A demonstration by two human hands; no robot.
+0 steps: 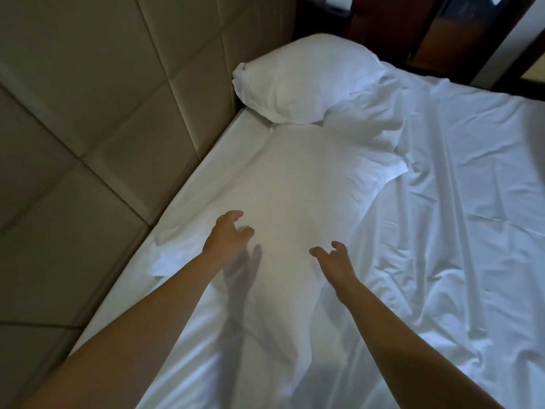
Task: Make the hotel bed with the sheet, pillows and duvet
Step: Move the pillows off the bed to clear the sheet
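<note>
The left hand [228,231] and right hand [333,258] hang over a white pillow [295,184] that lies on the sheet [460,202] beside the padded headboard [88,98], each grip loose, fingers half curled, holding nothing.

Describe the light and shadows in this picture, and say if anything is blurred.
Head view: dim room; the left hand casts a shadow on the near pillow; the headboard is dark; the sheet at right is brighter; whole frame slightly soft, no glare.
</note>
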